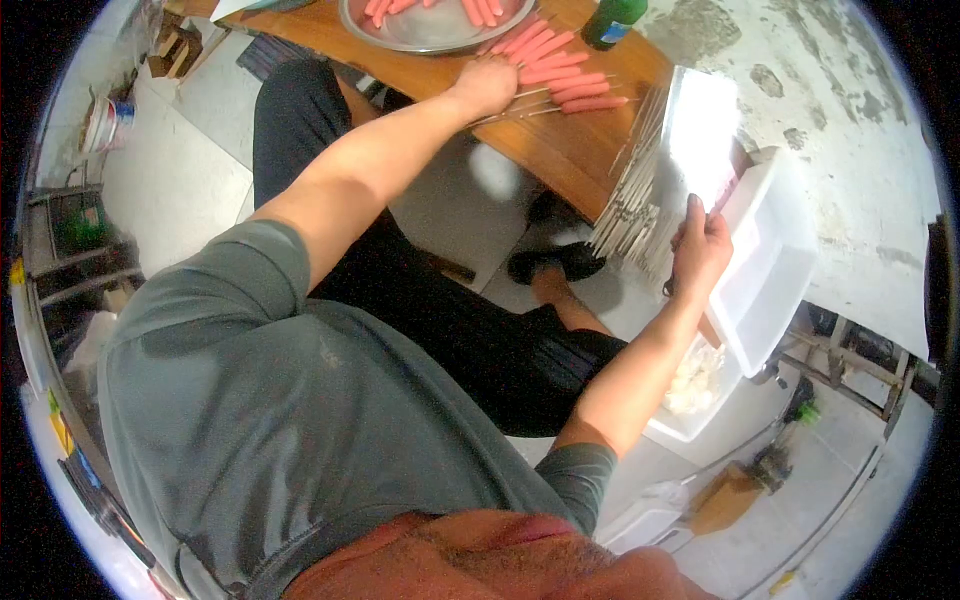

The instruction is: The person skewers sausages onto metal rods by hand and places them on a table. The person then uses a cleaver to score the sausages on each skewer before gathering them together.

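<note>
My left hand (487, 88) is closed at the front edge of the wooden table, on the stick ends of skewered red sausages (552, 68). Several sausages lie side by side there, their thin sticks pointing toward me. In my right hand (703, 245) is the handle of a wide cleaver (697, 130), its bright blade pointing away from me. Beside and partly under the blade lies a dense bundle of bare sticks (632, 205). My left fingertips are mostly hidden.
More sausages lie in a metal basin (435, 45) at the top, and a green bottle (612, 22) stands near it. White plastic bins (775, 260) are at the right, the lower one holding pale pieces (695, 380). The wooden table (575, 150) ends above my legs.
</note>
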`<state>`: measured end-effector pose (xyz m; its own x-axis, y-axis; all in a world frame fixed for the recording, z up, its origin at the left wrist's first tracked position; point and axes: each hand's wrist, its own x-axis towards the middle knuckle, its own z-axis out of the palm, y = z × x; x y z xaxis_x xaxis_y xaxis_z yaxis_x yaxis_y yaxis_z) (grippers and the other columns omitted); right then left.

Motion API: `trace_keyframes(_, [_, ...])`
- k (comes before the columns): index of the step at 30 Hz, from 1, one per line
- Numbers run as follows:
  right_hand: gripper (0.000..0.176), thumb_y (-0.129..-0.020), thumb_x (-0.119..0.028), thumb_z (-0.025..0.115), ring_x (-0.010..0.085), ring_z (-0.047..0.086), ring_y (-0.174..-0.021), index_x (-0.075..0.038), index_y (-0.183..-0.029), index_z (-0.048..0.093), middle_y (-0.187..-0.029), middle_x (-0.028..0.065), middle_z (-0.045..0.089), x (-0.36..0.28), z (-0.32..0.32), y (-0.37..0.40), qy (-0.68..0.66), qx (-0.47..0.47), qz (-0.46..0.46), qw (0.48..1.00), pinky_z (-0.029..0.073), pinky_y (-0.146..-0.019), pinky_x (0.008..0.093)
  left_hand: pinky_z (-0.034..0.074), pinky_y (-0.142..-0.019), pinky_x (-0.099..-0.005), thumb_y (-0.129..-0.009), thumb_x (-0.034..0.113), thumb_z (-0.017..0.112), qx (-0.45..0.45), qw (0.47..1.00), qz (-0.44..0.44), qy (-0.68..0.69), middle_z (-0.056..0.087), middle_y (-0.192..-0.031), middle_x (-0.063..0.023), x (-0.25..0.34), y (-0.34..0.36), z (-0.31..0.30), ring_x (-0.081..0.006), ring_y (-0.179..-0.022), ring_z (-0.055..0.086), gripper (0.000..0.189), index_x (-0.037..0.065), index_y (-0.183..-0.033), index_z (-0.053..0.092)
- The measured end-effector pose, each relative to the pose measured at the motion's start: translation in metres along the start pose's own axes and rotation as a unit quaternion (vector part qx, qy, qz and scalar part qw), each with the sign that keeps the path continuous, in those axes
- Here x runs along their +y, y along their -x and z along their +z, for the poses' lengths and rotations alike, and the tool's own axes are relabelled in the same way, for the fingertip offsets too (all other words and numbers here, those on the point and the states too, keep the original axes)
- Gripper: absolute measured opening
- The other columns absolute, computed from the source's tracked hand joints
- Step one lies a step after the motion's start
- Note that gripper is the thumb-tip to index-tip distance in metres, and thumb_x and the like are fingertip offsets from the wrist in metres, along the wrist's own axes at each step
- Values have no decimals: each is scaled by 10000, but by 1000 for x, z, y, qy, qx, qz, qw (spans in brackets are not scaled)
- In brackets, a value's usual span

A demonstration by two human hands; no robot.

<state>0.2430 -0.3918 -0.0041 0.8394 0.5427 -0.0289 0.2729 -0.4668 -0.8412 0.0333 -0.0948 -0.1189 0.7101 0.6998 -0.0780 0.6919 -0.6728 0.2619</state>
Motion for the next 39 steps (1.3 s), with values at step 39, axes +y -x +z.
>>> trace_keyframes(39, [416,-878,-413,662,406,659,-800,3,-869,684,-814,228,679,44,98,55,272,-115,-62,953,507,-734,461,509,-541,-321,-921,216,548,-230,866,-84,436,665,-694,-57,13,100,70,-164,-597,624,249,22,-820,668])
